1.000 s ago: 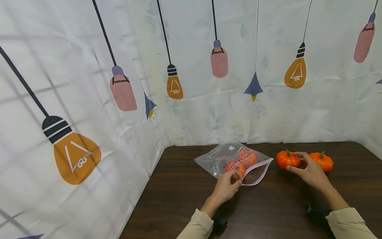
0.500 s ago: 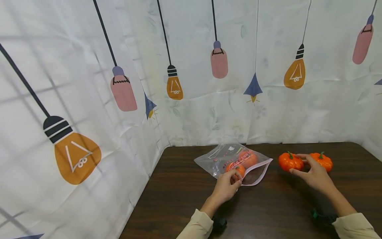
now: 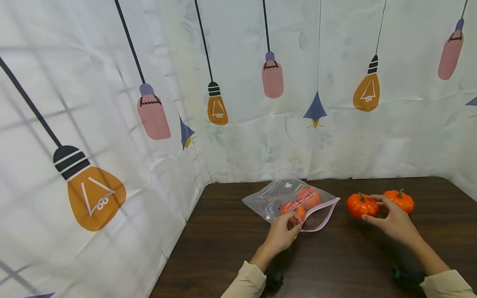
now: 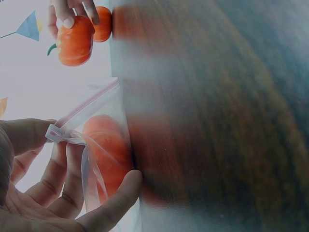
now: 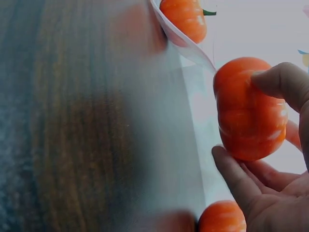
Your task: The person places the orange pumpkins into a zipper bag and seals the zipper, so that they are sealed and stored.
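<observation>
My left hand (image 3: 281, 234) pinches the slider end of a clear zip bag (image 3: 262, 201), thumb and index finger at the pale pink closure (image 4: 91, 101). The bag lies on its side with its mouth gaping toward the right. Inside are orange pumpkins, one at the back (image 3: 310, 198) and one nearer the mouth (image 4: 104, 154). My right hand (image 3: 396, 219) grips a small glossy orange pumpkin (image 3: 358, 205) with a green stem, thumb on one side and fingers on the other. This pumpkin is raised off the table. Another pumpkin (image 3: 403, 201) sits on the table just behind that hand.
The dark wooden table (image 3: 212, 240) reaches back to a pale curtain (image 3: 238, 153) printed with hanging lamps. A second curtain side runs along the left table edge. Dark bands with devices are worn under both wrists, below the cream sleeves (image 3: 247, 281).
My right hand and its pumpkin have shifted slightly right and nearer to me. My left hand keeps its pinch on the bag, which has stayed in place.
</observation>
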Demonstrator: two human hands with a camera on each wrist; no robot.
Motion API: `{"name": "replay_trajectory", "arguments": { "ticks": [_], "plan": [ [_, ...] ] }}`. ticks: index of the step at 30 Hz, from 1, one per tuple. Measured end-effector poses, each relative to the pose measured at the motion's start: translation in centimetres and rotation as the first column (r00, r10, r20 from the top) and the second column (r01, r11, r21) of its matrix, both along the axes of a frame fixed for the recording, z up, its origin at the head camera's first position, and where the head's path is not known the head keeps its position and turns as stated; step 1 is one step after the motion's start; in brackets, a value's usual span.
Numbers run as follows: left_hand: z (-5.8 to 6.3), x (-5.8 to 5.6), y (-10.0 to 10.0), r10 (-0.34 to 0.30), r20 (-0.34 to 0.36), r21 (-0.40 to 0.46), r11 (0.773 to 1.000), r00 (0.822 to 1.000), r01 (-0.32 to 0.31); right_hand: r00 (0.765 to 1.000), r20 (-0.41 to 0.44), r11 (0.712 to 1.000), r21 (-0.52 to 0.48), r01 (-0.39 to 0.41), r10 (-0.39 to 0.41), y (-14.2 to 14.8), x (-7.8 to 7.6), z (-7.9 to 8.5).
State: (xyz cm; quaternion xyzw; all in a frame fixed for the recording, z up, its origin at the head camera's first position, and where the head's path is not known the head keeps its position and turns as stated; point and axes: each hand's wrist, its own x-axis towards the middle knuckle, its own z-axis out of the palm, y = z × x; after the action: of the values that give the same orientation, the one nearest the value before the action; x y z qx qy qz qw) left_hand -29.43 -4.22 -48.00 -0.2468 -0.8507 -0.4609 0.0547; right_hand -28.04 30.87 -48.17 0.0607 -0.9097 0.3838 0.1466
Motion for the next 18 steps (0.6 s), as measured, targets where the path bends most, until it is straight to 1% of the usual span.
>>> {"name": "replay_trajectory", "arguments": {
  "ticks": [12,18],
  "plan": [
    [-0.15,-0.08,-0.12,0.0,-0.01,0.0,1.0,1.0,0.0,1.0,0.001,1.0,0.011,-0.016,0.016,0.15,0.69,0.09],
    [-0.04,0.03,-0.11,-0.005,-0.008,0.001,1.0,1.0,0.005,1.0,0.016,1.0,0.016,-0.025,0.024,0.07,1.04,0.21]
  ]
}}
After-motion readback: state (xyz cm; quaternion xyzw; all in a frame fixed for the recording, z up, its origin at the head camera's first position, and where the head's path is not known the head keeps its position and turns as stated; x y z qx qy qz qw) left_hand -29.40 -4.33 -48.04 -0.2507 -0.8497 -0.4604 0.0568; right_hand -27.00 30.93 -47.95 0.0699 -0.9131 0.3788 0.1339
